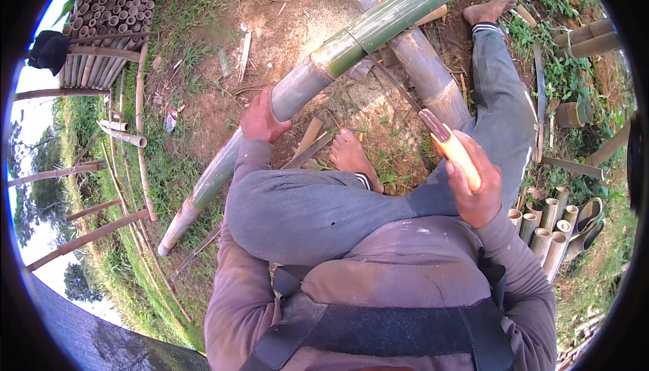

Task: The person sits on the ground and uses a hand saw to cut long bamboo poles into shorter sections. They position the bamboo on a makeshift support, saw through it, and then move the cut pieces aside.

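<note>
A long green and grey bamboo pole [395, 22] runs slantwise from lower left to upper right. My left hand [263, 118] is wrapped over its grey stretch. My right hand [481, 181] grips the orange handle of a handsaw [461, 158]. The saw's narrow blade points up and left to the pole's underside, beside a thin dark cut line around the green part. How deep the blade sits in the bamboo is hidden. Beneath the pole, a thick grey bamboo log [427, 66] lies crosswise, and the pole passes over it.
My bare feet [353, 154] are on the soil near the pole, among bamboo scraps. Short cut bamboo tubes [551, 236] stand at the right beside a pair of sandals [587, 225]. A large stack of cut bamboo [111, 6] and a bamboo rail fence [140, 134] are at the left.
</note>
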The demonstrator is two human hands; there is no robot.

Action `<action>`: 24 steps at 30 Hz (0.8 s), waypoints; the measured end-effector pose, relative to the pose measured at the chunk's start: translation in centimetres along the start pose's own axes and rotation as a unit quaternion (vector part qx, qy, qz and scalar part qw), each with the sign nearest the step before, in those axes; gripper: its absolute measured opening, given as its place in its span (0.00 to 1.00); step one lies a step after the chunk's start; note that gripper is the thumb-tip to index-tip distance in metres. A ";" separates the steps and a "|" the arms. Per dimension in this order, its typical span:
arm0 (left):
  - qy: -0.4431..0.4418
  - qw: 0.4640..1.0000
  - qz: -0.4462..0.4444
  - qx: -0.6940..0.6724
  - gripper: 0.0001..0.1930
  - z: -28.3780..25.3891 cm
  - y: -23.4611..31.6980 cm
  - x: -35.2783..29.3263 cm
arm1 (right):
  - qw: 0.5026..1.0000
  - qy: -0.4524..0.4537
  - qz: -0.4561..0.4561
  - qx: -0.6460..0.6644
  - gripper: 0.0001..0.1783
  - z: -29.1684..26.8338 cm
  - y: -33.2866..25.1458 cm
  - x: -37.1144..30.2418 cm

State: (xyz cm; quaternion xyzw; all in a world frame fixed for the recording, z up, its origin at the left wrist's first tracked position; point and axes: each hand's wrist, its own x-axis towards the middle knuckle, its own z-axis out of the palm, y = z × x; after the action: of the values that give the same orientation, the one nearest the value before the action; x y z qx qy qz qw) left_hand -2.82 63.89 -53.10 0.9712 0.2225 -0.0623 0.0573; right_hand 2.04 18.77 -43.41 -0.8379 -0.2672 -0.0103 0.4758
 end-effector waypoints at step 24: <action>0.009 1.000 0.026 -0.008 0.49 0.4 0.6 1.2 | 0.998 0.016 0.062 0.020 0.25 11.5 5.4 12.1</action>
State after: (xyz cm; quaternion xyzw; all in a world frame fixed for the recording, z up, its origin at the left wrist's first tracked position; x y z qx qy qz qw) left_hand -1.54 63.84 -53.62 0.9766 0.1986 -0.0499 0.0651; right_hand 12.11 31.14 -50.69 -0.8430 -0.2068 0.0113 0.4964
